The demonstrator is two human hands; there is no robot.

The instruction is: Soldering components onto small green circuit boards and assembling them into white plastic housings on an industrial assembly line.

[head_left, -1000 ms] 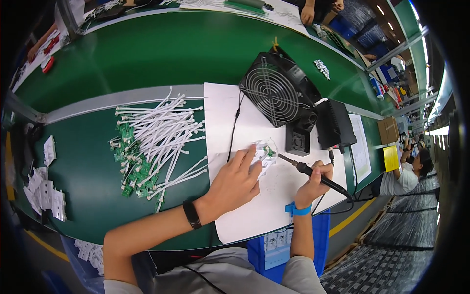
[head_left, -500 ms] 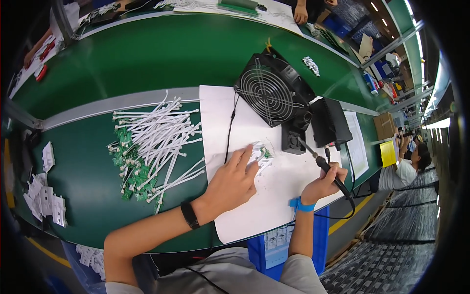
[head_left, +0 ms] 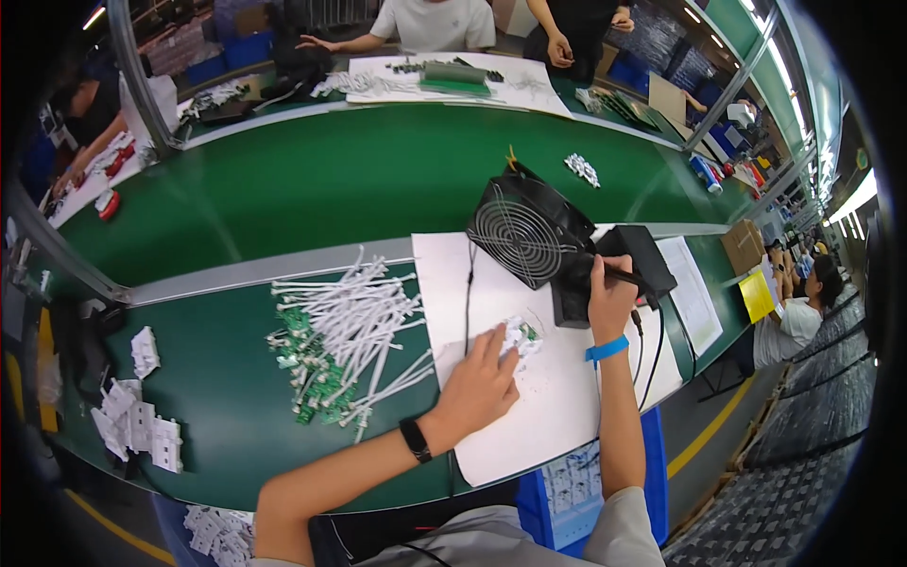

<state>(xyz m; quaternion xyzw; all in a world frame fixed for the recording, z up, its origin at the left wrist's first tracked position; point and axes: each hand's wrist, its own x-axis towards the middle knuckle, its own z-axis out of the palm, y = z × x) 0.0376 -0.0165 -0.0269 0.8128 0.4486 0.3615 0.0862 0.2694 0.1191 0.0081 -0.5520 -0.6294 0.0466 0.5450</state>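
My left hand [head_left: 482, 383], wearing a black wristband, presses its fingertips on a small white plastic housing [head_left: 518, 352] with a bit of green circuit board in it. The housing lies on a white sheet [head_left: 501, 444]; my fingers partly cover it. In my right hand [head_left: 612, 300], a blue strap at the wrist, is a soldering iron [head_left: 621, 275] with a black handle. Its tip is hidden at the black iron stand [head_left: 571, 304] beside the round fan [head_left: 518, 236]. Left of the sheet lies a pile of white cable leads [head_left: 364, 317] with green circuit boards [head_left: 316, 373].
A black box [head_left: 638, 260] stands right of the fan. White housings [head_left: 137, 425] are heaped at the far left. Blue bins [head_left: 652, 449] sit below the front edge. Small white parts [head_left: 582, 170] lie beyond the fan. Co-workers sit and stand across the bench.
My right hand has moved up and away with the soldering iron, from over the sheet to the stand. My left hand stays on the housing. The view has tilted up, showing more of the co-workers.
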